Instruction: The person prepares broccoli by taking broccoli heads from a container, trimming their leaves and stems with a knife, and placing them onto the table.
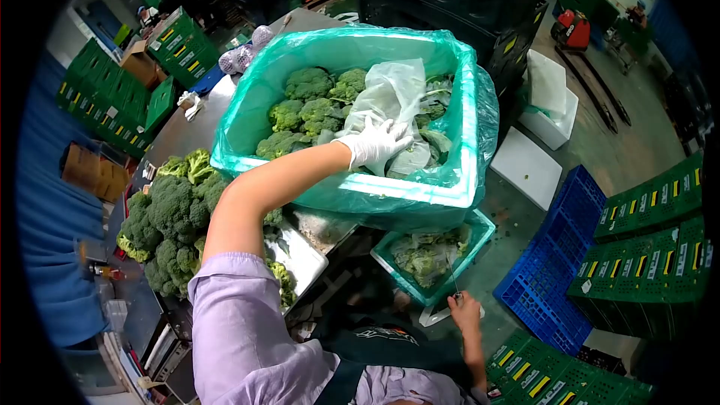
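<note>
My left hand (373, 142), in a white glove, reaches into a foam box (471, 127) lined with green plastic. Its fingers are spread over a thin whitish plastic sheet (394, 90) lying on the broccoli. Broccoli heads (308, 84) fill the left part of the box, and leafy pieces show at its right. Low at the right, my bare right hand (466, 310) is closed on a knife (453, 274), whose thin blade points up over a smaller green-lined box (484, 231) of leafy trimmings (426, 259). My right fingers are partly hidden.
A large broccoli pile (171, 214) lies left of my arm, by a white foam piece (304, 262). To the right are a foam lid (526, 168), a blue pallet (551, 255) and stacked green crates (649, 270). A red pallet jack (574, 28) and people stand farther back.
</note>
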Action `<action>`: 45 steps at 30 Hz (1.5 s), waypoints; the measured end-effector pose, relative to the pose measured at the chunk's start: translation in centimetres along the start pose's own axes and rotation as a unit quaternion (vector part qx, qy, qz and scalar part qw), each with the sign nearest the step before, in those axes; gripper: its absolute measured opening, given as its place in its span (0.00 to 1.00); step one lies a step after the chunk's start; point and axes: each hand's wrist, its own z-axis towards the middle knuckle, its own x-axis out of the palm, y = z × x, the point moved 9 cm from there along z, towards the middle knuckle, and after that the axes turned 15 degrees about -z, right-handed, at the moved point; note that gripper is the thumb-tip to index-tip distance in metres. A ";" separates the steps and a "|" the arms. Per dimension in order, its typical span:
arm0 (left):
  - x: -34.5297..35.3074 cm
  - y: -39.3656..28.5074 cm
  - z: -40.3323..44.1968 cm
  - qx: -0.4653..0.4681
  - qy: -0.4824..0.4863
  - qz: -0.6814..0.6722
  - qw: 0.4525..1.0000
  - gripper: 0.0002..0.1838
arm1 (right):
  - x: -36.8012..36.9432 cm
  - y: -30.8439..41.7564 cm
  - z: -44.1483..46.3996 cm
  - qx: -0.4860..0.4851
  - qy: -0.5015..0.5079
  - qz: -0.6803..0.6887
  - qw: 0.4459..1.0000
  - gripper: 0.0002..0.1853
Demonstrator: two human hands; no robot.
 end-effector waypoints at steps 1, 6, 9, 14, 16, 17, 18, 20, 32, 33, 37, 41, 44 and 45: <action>-0.5 -0.3 0.2 0.029 -0.040 0.037 0.998 0.56 | 0.1 -0.5 -0.1 0.002 -0.001 -0.001 1.000 0.13; 0.3 2.7 1.2 0.090 -0.011 -0.158 0.983 0.23 | 0.1 -0.6 -0.9 0.011 0.026 -0.027 0.999 0.14; -3.5 5.6 1.4 0.101 -0.099 -0.273 0.952 0.07 | 0.3 -1.4 -0.9 0.013 0.019 -0.018 1.000 0.14; -6.1 13.3 2.9 -0.064 -0.210 -0.294 0.930 0.14 | 1.3 -2.6 -1.4 0.009 0.036 -0.015 0.999 0.15; -5.5 13.0 3.3 -0.085 -0.256 -0.226 0.936 0.24 | 1.4 -2.4 -1.5 0.010 0.041 -0.014 0.999 0.15; -5.3 13.0 3.2 -0.105 -0.301 -0.156 0.935 0.34 | 1.5 -2.5 -1.6 0.013 0.045 -0.012 0.999 0.15; -1.9 16.0 5.7 -0.115 -0.237 -0.202 0.943 0.48 | 1.8 -2.8 -1.5 0.012 0.047 -0.013 0.999 0.15; -1.4 14.6 5.9 -0.116 -0.178 -0.284 0.935 0.45 | 2.9 -3.3 -1.6 0.013 0.059 -0.003 0.998 0.16; -8.8 11.2 -2.9 -0.160 -0.379 -0.278 0.868 0.10 | 1.7 -0.5 -0.6 -0.006 0.040 -0.030 0.999 0.16; -10.4 10.8 -3.9 -0.174 -0.367 -0.329 0.853 0.09 | 2.0 -0.8 -0.6 -0.005 0.039 -0.029 0.999 0.16; -17.1 8.9 -7.0 -0.116 -0.423 -0.355 0.825 0.07 | 1.6 -0.8 -0.6 -0.030 0.013 -0.020 0.999 0.16; -22.0 6.7 -9.4 -0.041 -0.510 -0.248 0.822 0.08 | 1.6 -1.1 -0.9 -0.027 0.000 -0.008 1.000 0.17; -20.7 5.9 -8.1 -0.069 -0.435 -0.163 0.883 0.12 | 1.7 -1.0 -1.2 -0.043 -0.012 -0.024 0.999 0.17; -18.6 6.8 -6.9 -0.130 -0.350 -0.166 0.912 0.15 | 1.6 -0.8 -1.4 -0.040 -0.008 -0.024 0.999 0.17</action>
